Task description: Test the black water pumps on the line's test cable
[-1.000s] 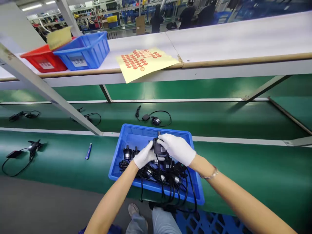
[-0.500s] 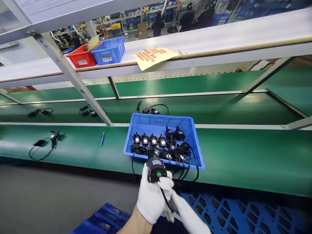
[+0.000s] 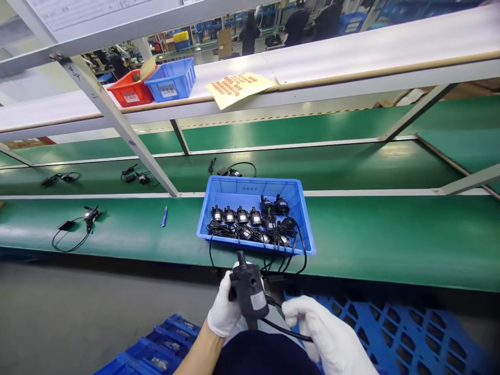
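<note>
Just in front of the blue plastic bin [image 3: 307, 229] on the green tabletop [image 3: 371, 239], the left hand [image 3: 223, 312] is gripping a small black cylindrical pump [image 3: 248, 291] while the right hand [image 3: 328, 333] is pinching its black cable [image 3: 285, 330], which is best kept slack and untangled.

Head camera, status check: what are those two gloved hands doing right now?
Left hand gripping small black pump. Right hand pinching its cable. Blue bin of more pumps on green belt ahead. Nothing blocking.
</note>
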### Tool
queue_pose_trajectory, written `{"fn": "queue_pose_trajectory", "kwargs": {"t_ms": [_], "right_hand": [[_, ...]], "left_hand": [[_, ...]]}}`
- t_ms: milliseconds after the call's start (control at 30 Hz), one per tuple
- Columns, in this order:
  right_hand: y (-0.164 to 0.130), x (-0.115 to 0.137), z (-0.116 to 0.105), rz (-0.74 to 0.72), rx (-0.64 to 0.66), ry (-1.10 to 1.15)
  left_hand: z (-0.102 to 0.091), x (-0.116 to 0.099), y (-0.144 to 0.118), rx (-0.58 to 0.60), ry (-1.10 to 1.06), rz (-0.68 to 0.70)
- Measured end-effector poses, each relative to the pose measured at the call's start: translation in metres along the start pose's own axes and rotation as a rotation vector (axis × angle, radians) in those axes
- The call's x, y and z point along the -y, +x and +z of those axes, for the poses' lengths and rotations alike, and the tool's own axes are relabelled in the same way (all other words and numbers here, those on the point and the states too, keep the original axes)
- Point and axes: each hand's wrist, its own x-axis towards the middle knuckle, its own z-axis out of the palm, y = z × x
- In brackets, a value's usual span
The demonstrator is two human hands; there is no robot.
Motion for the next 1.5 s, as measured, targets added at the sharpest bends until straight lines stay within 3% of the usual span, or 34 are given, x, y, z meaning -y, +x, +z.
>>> {"fn": "queue_pose_trajectory", "kwargs": {"t_ms": [100, 233, 400, 600, 733, 833, 933, 1000, 1067, 1200, 1300, 1367, 1500], "right_hand": [[0.009, -0.007, -0.010, 0.031, 0.067, 0.118], [0.014, -0.005, -0.027, -0.042, 0.149, 0.087], [0.010, 0.005, -0.044, -0.039, 0.124, 0.065], [0.017, 0.008, -0.050, -0.065, 0.114, 0.038], [0.023, 0.006, -0.053, 0.052, 0.064, 0.078], [0.026, 0.007, -0.055, 0.080, 0.082, 0.219], [0.028, 0.011, -0.054, 0.207, 0.114, 0.366], [0.030, 0.015, -0.051, 0.289, 0.094, 0.402], [0.031, 0.020, -0.046, 0.258, 0.059, 0.369], [0.029, 0.031, -0.037, 0.203, 0.136, 0.359], [0.023, 0.039, -0.035, 0.249, 0.185, 0.422], [0.019, 0.041, -0.035, 0.272, 0.175, 0.409], [0.015, 0.034, -0.033, 0.333, 0.162, 0.403]], "left_hand": [[0.008, 0.000, -0.006, -0.062, 0.382, 0.278], [0.008, 0.013, -0.010, 0.003, 0.890, 0.575], [0.007, 0.028, -0.007, 0.010, 0.985, 0.563], [0.023, 0.032, -0.005, -0.058, 0.909, 0.517], [0.038, 0.033, -0.009, -0.113, 0.870, 0.455], [0.049, 0.031, -0.013, -0.097, 0.817, 0.405], [0.057, 0.022, -0.020, -0.054, 0.757, 0.324], [0.060, 0.014, -0.024, -0.022, 0.724, 0.230], [0.060, 0.010, -0.021, -0.026, 0.687, 0.133], [0.053, 0.019, -0.001, -0.067, 0.250, -0.070], [0.045, 0.030, 0.012, 0.027, -0.166, -0.230], [0.043, 0.032, 0.014, 0.093, -0.391, -0.266], [0.040, 0.027, 0.011, 0.160, -0.475, -0.225]]}}
